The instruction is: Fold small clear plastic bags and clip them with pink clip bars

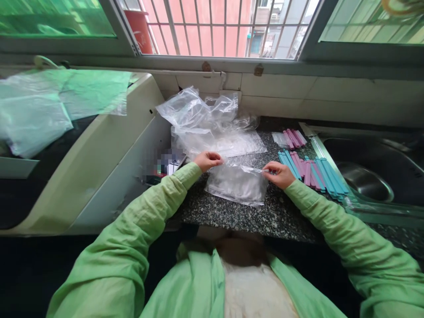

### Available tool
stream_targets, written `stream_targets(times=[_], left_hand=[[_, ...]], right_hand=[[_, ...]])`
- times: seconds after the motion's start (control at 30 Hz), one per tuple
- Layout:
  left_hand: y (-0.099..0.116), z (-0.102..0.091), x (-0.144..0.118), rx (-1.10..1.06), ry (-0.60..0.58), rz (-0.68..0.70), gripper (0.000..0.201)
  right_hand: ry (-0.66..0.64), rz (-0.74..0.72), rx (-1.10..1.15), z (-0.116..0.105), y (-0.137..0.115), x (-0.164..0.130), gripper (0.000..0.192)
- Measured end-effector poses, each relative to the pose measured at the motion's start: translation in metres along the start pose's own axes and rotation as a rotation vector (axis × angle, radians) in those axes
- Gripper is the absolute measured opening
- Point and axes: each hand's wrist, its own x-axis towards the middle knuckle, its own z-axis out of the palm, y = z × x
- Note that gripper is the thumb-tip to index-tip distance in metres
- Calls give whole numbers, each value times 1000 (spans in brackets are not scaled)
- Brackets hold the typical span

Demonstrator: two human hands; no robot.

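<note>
bag (236, 184), clear plastic, lies on the speckled table (265, 216) in the middle, its near edge a little back from the table's near edge. the left hand (208, 160) pinches the bag's far left corner, fingers (217, 158) clenched on the film. the right hand (280, 173) pinches the far right corner, fingers (269, 170) closed on the thin top edge, which is pulled taut between the two hands.

just beyond the bag a pile of loose bags (208, 123) is heaped against the far wall and spreads flat toward the hands, its near edge almost touching the left hand. to the right of the right hand a row of blue and pink clips (313, 173) lies side by side, the nearest just beside the knuckles. farther off a small bunch of pink clips (294, 138) rests near the wall.

right of the clips the sink (371, 176) rim cuts the table off, so free room on that side is narrow. on the left a white appliance (112, 159) stands close against the table's edge, its side wall just beside the left sleeve. bare table shows only in the strip near the body, between the bag and the table's near edge.
</note>
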Motion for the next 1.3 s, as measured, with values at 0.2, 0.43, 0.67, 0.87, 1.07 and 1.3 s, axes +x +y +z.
stream_targets(times=[0.2,0.43,0.67,0.87,1.07,1.3], left_hand=[[-3,-1,-10,-37,143,2,22],[-11,6,-16,-117,289,57,20],[-18,7,-19,-129,394,98,17],[-22,6,-20,-87,445,137,20],[-25,7,-20,-14,452,156,24],[-26,5,-20,73,406,159,22]], right_hand=[[9,44,13,5,2,2,16],[64,112,51,10,2,7,19],[117,183,84,10,1,8,19],[133,220,102,8,4,8,23],[126,292,147,10,10,10,24],[120,273,116,11,12,12,22]])
